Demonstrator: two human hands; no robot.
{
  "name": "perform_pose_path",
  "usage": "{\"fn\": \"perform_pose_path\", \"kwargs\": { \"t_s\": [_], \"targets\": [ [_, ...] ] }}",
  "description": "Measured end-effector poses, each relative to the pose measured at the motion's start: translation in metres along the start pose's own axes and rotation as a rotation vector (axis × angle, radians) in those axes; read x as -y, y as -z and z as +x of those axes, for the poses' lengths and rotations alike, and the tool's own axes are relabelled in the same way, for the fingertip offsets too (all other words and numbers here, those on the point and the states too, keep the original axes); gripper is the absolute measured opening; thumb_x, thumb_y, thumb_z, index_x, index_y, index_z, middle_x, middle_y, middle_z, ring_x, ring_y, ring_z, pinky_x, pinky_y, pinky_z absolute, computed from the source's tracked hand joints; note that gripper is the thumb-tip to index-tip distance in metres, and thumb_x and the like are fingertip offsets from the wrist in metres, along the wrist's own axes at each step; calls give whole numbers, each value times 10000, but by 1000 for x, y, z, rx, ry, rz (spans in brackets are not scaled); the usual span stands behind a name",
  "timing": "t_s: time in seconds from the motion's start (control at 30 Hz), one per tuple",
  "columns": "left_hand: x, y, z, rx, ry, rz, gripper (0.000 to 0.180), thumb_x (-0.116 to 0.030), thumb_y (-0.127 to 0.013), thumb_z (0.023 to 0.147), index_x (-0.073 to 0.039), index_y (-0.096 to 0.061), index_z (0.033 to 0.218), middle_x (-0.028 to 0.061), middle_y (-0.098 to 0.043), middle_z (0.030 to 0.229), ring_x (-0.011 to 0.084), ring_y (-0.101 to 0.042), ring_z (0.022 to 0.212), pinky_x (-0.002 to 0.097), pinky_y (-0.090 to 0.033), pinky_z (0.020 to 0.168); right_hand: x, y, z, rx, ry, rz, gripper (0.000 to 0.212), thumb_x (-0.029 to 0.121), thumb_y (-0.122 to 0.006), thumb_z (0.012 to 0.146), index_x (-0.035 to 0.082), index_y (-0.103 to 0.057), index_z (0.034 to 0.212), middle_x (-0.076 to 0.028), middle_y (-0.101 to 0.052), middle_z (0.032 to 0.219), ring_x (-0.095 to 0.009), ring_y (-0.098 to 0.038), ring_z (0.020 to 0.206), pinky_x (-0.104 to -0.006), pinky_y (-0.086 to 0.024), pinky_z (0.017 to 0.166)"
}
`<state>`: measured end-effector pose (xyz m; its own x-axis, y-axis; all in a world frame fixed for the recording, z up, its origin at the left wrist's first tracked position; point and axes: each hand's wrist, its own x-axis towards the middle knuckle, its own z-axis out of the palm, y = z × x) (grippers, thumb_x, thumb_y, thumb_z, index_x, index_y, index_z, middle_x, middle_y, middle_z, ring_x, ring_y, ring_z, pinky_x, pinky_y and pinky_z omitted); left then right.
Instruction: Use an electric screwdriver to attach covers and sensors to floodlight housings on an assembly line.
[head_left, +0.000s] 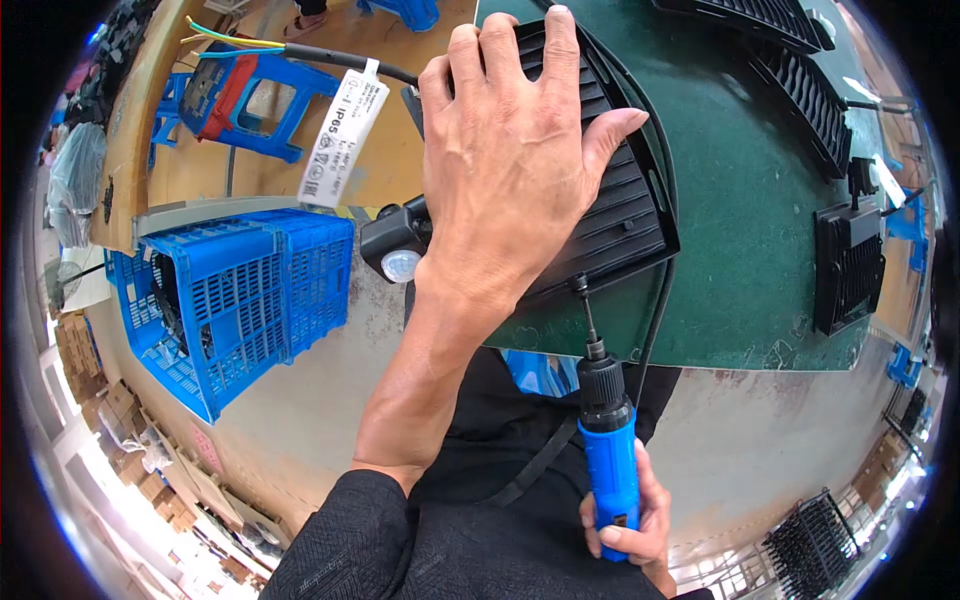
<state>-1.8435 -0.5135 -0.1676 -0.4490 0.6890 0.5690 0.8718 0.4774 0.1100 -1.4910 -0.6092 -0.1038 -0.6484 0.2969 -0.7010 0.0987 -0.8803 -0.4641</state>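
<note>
My left hand (pixel 505 165) lies spread over the finned back of a black floodlight (pixel 625 215), fingers reaching its far edge. A black motion sensor with a white dome (pixel 402 265) sticks out on the floodlight's left side. From the far left corner runs a black cable (pixel 345 57) with bare coloured wire ends and a white printed tag (pixel 345 135). My right hand (pixel 635 520) is wrapped round a blue electric screwdriver (pixel 608 465), thumb on its lower end. The driver's bit points away from me, and its tip meets the near edge of the floodlight.
The green worktable (pixel 740 250) carries more black floodlights (pixel 848 265) along its right and far sides. A blue plastic crate (pixel 240 295) stands on the floor to the left, below a blue stool (pixel 260 105). A black cord (pixel 655 310) hangs past the table's near edge.
</note>
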Motion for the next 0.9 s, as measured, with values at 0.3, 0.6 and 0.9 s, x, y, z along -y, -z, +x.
{"fn": "perform_pose_path", "kwargs": {
  "t_s": [0.3,0.6,0.9],
  "targets": [
    [0,-1,0,-33,18,1,694,-542,-692,899,-22,-612,1352,220,-571,1220,368,-515,1150,491,-421,980,83,-9,-23,-312,65,-574,1071,53,-867,559,3,-452,1545,-198,-717,970,-234,-709,782,-341,-565,712],
    [-1,-24,-4,-126,-16,-75,761,-575,-699,876,-14,-589,1379,214,-553,1234,366,-510,1158,491,-412,990,18,46,16,-36,624,-1200,910,95,-921,679,-81,-500,1466,-194,-738,910,-219,-724,745,-344,-572,701],
    [8,-11,-9,-43,-30,-35,750,-570,-692,886,-19,-596,1386,214,-556,1229,366,-515,1151,496,-412,1002,15,30,-9,-32,285,-748,1029,32,-891,703,-40,-355,1579,-177,-733,965,-202,-712,797,-323,-561,772]
  ]
}}
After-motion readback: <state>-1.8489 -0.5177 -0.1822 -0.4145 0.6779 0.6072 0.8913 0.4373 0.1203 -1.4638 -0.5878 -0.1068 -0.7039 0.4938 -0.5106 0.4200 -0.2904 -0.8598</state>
